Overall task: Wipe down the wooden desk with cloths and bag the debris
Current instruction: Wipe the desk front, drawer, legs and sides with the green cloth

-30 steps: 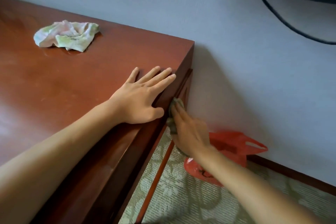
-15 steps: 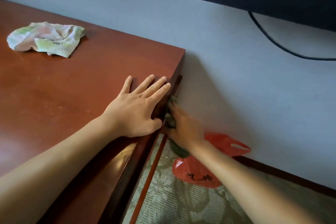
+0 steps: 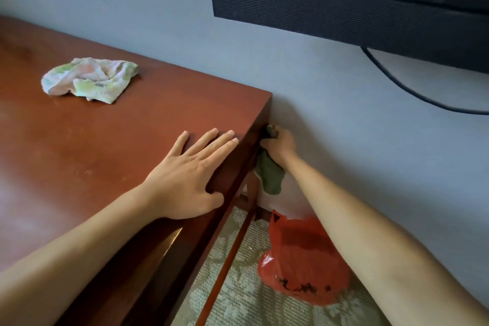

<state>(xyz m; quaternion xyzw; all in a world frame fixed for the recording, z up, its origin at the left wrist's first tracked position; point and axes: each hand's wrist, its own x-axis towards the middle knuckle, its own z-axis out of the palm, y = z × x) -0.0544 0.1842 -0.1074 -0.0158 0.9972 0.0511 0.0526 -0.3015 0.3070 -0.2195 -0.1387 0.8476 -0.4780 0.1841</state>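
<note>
The left hand (image 3: 185,177) lies flat on top of the wooden desk (image 3: 105,145), close to its right edge. Its fingers (image 3: 211,140) are straight and spread, and they hold nothing. The thumb hangs over the desk's edge.

The right hand (image 3: 279,144) is down at the side of the desk, near the back corner by the wall (image 3: 344,153). Its fingers are curled tight around a dark green cloth (image 3: 270,176) and press it against the side of the desk. The loose end of the cloth hangs down under the hand.

A second cloth, crumpled (image 3: 88,79), white with pink and green, sits on the desk top, far from both hands.

A red plastic bag (image 3: 299,259) sits on the patterned carpet (image 3: 238,299) by the wall, below the right arm. It has black marks near the bottom, too small to read.

A black screen (image 3: 357,8) hangs on the wall, with a black cable (image 3: 412,92) looping below it.
</note>
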